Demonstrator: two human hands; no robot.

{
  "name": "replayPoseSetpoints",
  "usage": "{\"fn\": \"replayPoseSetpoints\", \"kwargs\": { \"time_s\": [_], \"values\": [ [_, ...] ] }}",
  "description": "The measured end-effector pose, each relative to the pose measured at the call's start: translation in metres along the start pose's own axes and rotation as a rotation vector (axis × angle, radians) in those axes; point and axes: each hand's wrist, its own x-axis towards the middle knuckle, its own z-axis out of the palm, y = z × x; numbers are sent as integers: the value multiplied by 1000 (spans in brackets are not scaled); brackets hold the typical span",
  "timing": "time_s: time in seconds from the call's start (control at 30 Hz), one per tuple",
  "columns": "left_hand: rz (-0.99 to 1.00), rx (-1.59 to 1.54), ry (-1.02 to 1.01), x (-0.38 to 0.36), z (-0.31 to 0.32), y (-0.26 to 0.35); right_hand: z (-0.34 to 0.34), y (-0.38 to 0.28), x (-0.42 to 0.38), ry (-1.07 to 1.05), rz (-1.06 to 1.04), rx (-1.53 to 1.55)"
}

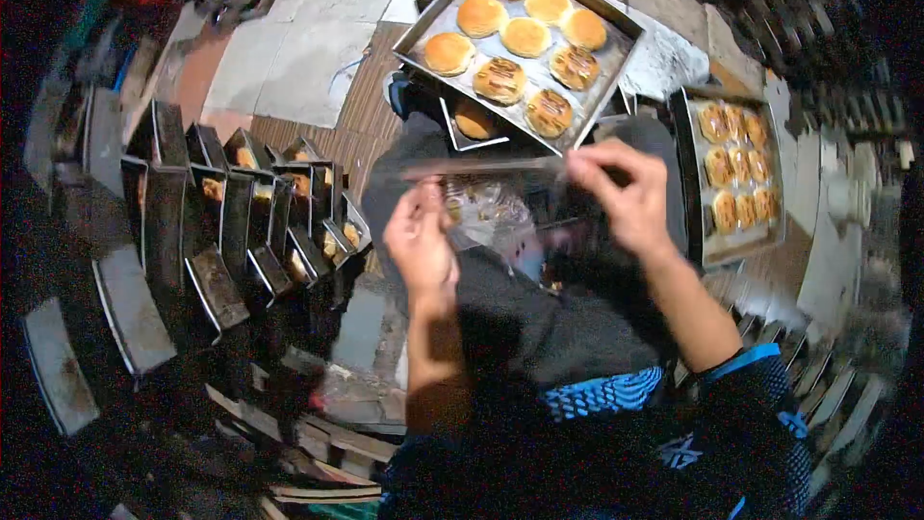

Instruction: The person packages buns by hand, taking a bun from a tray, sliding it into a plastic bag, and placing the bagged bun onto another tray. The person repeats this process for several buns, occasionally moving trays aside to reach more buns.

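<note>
A clear plastic bag (489,214) with small bits visible in it hangs over my lap between my hands. My left hand (421,241) pinches the left end of a thin, translucent strip, seemingly the bag's upper edge. At its right end, my right hand (626,195) closes thumb and fingers on the strip, holding it taut. Just beyond my hands, a metal tray (608,87) sits tilted with several round golden buns (526,37). Those nearest me carry brown streaked topping, such as the topped bun (549,112). The bag's exact contents are hard to make out.
Another tray (683,149) of topped buns stands at the right. Beneath the front tray, a smaller tin (481,143) holds a browned bun. Stacked metal trays (217,289), some with baked goods, crowd the left. Pale floor tiles (327,48) lie ahead.
</note>
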Motion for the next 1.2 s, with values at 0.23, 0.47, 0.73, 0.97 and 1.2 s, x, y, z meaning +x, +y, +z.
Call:
{"fn": "replayPoseSetpoints", "kwargs": {
  "time_s": [0.23,0.47,0.73,0.97,1.2],
  "values": [
    [278,-271,326,46,-60,-13,105,91,162,-336,-167,-241],
    [88,-252,281,45,-59,-18,225,245,360,-798,-319,-758],
    [-80,-370,276,45,-60,-15,148,194,320,-1097,-366,-840],
    [126,120,388,49,-18,15,-10,151,166,-458,673,747],
    [528,628,53,4,0,8,1,16,8,-563,205,503]
  ]
}}
